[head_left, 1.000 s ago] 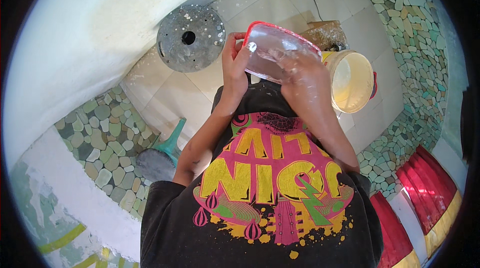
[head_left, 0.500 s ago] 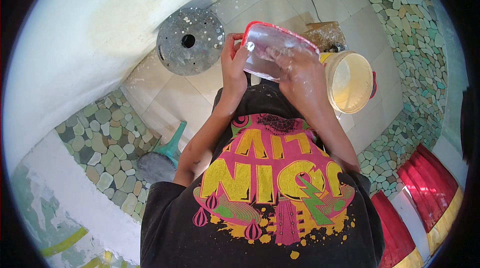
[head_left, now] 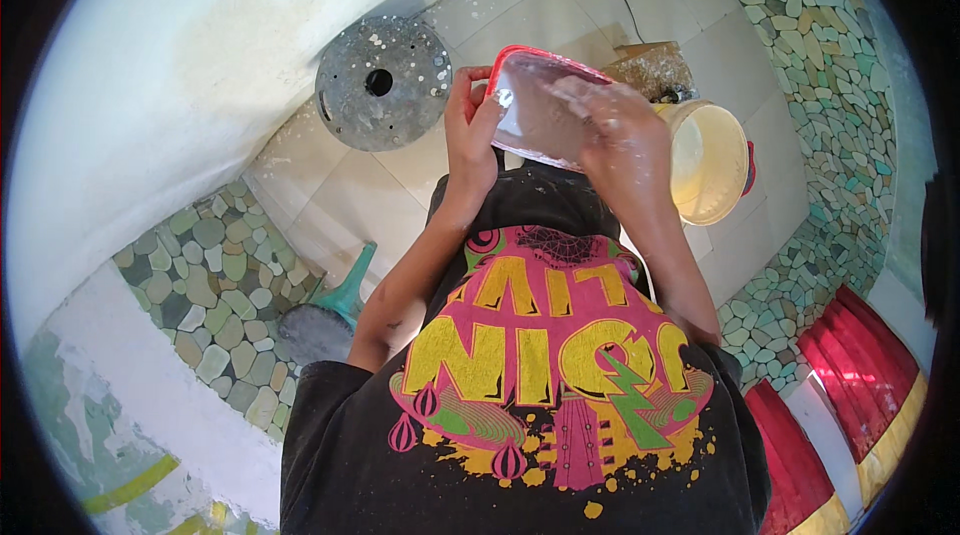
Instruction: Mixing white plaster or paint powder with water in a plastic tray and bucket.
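A shallow tub [head_left: 540, 120] with a red rim and a whitish, smeared inside is tilted up in front of my chest. My left hand [head_left: 472, 120] grips its left side, thumb on the near face and fingers behind the edge. At the tub's right side, my right hand [head_left: 622, 130] reaches over the opening, with white specks on its skin. Its fingers point leftward across the inside but are smeared by motion, so whether they hold anything is unclear. Just right of this hand stands a cream-yellow bucket [head_left: 708, 163], partly hidden by it.
A grey, white-spotted round disc with a central hole [head_left: 350, 85] is on the tiles at left. Beyond the tub lies a splattered brown box [head_left: 650, 70]. A green-handled tool [head_left: 350, 280] is by my left forearm. Red-and-yellow cloth [head_left: 860, 365] is at lower right.
My right hand has shifted right and slightly up, from inside the tub toward its right edge. The left hand keeps its grip, and the tub has barely moved.
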`<control>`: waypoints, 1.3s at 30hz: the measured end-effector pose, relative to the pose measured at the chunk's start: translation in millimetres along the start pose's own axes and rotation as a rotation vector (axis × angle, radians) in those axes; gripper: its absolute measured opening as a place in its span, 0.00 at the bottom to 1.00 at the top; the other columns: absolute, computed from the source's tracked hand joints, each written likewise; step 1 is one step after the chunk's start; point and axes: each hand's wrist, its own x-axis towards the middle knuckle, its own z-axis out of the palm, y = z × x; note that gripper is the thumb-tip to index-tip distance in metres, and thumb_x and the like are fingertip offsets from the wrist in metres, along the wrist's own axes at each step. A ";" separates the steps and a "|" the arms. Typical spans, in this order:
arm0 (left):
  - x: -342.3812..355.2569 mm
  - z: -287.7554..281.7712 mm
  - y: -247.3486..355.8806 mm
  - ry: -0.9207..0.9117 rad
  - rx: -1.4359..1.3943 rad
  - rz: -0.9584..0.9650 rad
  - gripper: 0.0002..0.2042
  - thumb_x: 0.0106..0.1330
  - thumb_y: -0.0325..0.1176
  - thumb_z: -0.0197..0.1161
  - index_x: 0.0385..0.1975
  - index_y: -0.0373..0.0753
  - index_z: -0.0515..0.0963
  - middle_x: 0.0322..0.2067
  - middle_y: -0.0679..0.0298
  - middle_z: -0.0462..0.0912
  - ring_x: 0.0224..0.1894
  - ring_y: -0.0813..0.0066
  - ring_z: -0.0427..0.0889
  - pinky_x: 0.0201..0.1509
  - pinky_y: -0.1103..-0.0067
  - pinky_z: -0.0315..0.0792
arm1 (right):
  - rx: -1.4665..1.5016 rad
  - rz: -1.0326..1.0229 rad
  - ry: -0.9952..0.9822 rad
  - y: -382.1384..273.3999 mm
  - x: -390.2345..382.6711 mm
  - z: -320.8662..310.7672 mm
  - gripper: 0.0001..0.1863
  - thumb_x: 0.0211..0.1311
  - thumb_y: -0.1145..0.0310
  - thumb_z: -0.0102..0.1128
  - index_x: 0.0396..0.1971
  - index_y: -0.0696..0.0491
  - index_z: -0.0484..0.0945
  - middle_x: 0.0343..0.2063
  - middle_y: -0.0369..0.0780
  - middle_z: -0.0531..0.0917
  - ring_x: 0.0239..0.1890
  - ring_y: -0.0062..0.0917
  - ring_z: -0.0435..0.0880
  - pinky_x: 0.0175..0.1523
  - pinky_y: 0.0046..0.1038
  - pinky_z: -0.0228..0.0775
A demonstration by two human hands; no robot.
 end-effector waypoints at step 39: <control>-12.2 2.7 -1.8 0.092 -0.014 -0.012 0.15 0.66 0.36 0.54 0.45 0.32 0.73 0.32 0.65 0.78 0.35 0.82 0.74 0.39 0.84 0.66 | 0.275 0.069 -0.091 -15.5 -15.4 -14.1 0.19 0.47 0.81 0.59 0.41 0.51 0.86 0.35 0.48 0.86 0.38 0.46 0.85 0.43 0.41 0.78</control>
